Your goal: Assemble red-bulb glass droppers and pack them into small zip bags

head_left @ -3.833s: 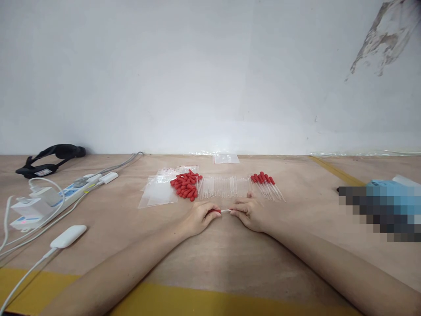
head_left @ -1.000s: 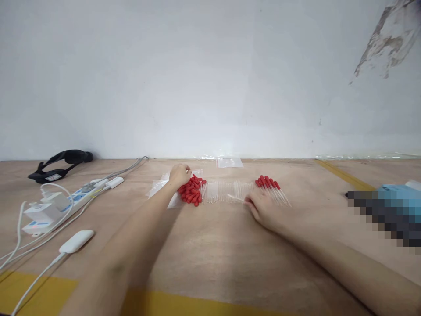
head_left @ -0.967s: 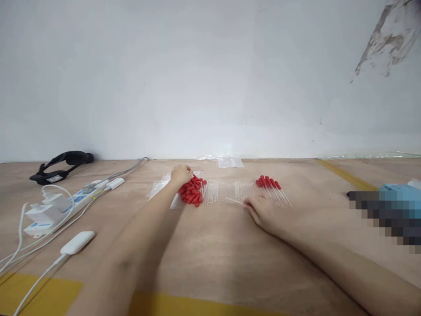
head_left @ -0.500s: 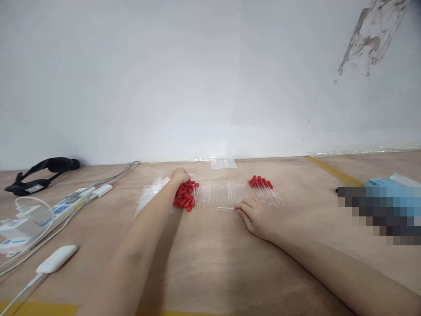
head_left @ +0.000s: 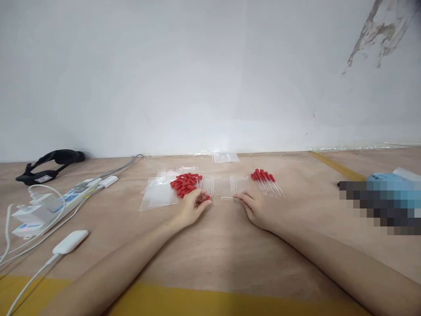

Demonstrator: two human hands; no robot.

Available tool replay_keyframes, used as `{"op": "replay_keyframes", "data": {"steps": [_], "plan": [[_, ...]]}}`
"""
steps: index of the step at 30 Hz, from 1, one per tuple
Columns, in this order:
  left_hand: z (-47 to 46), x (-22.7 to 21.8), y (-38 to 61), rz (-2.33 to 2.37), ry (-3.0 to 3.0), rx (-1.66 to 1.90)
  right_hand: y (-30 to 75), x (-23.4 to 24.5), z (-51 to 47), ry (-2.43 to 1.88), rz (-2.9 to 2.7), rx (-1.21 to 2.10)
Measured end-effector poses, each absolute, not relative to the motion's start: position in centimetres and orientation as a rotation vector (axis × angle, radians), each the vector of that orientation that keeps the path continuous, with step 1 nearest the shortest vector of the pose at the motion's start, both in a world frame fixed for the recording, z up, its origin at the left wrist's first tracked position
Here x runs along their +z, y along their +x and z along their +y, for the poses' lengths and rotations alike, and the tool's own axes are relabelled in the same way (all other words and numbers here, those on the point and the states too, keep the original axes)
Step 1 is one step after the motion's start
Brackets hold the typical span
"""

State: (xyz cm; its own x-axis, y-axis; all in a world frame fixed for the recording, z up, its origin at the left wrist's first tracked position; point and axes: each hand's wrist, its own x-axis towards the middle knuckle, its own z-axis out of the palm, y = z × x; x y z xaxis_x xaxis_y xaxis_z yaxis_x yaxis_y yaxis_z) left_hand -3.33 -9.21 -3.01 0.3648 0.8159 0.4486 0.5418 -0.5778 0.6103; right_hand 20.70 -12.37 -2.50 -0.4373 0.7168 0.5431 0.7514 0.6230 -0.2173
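My left hand (head_left: 194, 206) is closed in a pinch around a red rubber bulb (head_left: 207, 198), of which only a small part shows. Just beyond it lies a pile of loose red rubber bulbs (head_left: 186, 182). Between thumb and fingers, my right hand (head_left: 255, 207) grips a thin clear dropper tube (head_left: 226, 198), whose free end points left toward the left hand. The bulb and the tube are apart. A row of similar clear tubes (head_left: 225, 185) lies behind both hands. Several droppers with red bulbs fitted (head_left: 265, 177) lie fanned out beyond the right hand.
Clear plastic bags (head_left: 158, 195) lie left of the bulb pile, and a small bag (head_left: 226, 157) is by the wall. At left are a power strip (head_left: 70, 197) with cables, a white adapter (head_left: 70, 241) and a black strap (head_left: 49, 166). A blue item (head_left: 388, 177) is at right.
My left hand has come back from the bulb pile toward the right hand, with a red rubber bulb now in its fingers. The right hand still holds the tube. The view has shifted slightly.
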Motion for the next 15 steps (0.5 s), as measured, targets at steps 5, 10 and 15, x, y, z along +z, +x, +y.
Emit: {"op": "replay_keyframes", "data": {"steps": [5, 10, 15], "plan": [[-10.3, -3.6, -2.9, 1.202, 2.42, 0.978, 20.2, -3.3, -12.1, -1.033, -2.238, -0.036], [-10.3, -3.3, -2.8, 1.184, 2.386, 0.989, 19.8, -5.0, -11.3, -0.937, -2.232, 0.038], [-10.2, -3.4, -2.6, 1.161, 2.378, 1.004, 19.4, -5.7, -11.0, -0.882, -2.256, 0.001]]}}
